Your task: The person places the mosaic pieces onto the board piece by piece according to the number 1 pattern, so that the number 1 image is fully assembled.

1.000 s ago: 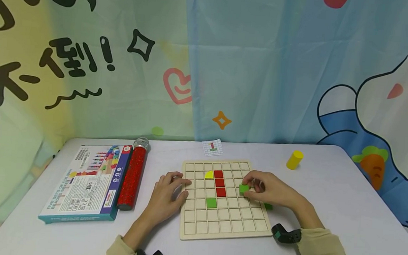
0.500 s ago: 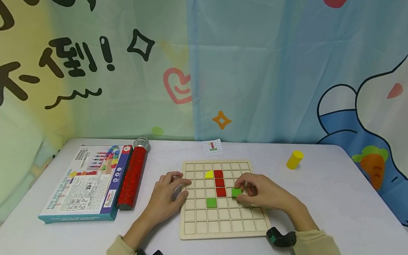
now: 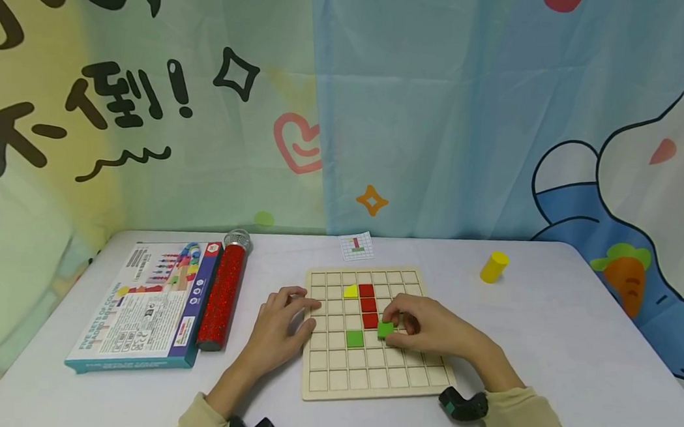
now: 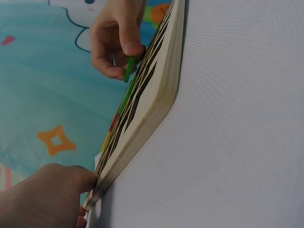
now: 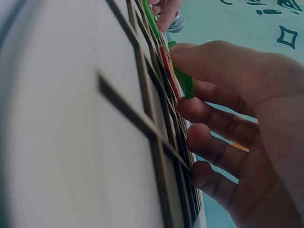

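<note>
My right hand (image 3: pixel 437 330) pinches a small green square tile (image 3: pixel 385 331) between thumb and fingers, over the wooden grid board (image 3: pixel 379 380). In the right wrist view, the green tile (image 5: pixel 185 81) is tilted, close to the board's surface. Three red tiles (image 3: pixel 368 305) form a column just left of the held one. A yellow tile (image 3: pixel 351 292) lies left of the top red tile, and another green tile (image 3: pixel 354 339) sits lower left. My left hand (image 3: pixel 282 327) rests against the board's left edge, thumb and fingers touching it; the left wrist view shows the thumb (image 4: pixel 80 178) there.
Behind the board lies a small printed grid card (image 3: pixel 356 247). A yellow cylinder (image 3: pixel 494 267) stands at the back right. A red microphone (image 3: pixel 223 291) and a flat box (image 3: pixel 142 302) occupy the left. A printed curtain (image 3: pixel 418 114) hangs behind the table.
My right hand has moved left and slightly toward me across the board, carrying the green tile from the right-hand columns to beside the bottom red tile. The left hand stays put.
</note>
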Available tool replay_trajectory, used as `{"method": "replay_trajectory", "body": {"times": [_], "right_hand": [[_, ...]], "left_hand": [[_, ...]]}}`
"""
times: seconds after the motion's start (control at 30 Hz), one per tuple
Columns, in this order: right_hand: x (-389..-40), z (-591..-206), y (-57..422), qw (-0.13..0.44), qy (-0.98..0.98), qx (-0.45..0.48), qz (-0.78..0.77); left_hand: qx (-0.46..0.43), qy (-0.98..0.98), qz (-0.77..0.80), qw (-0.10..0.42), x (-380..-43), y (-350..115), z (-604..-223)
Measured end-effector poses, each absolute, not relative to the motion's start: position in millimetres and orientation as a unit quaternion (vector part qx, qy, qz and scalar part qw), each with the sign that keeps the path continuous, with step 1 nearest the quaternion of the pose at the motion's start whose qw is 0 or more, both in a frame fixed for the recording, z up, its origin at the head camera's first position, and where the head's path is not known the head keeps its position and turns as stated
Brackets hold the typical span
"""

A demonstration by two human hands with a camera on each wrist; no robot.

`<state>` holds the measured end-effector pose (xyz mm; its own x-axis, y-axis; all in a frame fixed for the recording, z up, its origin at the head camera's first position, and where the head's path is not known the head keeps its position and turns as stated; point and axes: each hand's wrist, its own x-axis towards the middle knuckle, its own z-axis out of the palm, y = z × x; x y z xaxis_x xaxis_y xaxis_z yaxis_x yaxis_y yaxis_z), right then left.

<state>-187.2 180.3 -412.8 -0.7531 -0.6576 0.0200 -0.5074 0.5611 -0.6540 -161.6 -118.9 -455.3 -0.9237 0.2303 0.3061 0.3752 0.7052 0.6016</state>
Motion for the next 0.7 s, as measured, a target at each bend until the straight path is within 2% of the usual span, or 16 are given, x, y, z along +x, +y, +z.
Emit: {"method": "replay_trajectory", "body": {"times": [0.7], "right_hand": [[-181.4, -412.7, 167.2, 0.098, 0.885, -0.351, -0.289]], "left_hand": [[-0.176, -0.917, -0.337, 0.125, -161.7, -118.9, -456.1]]}}
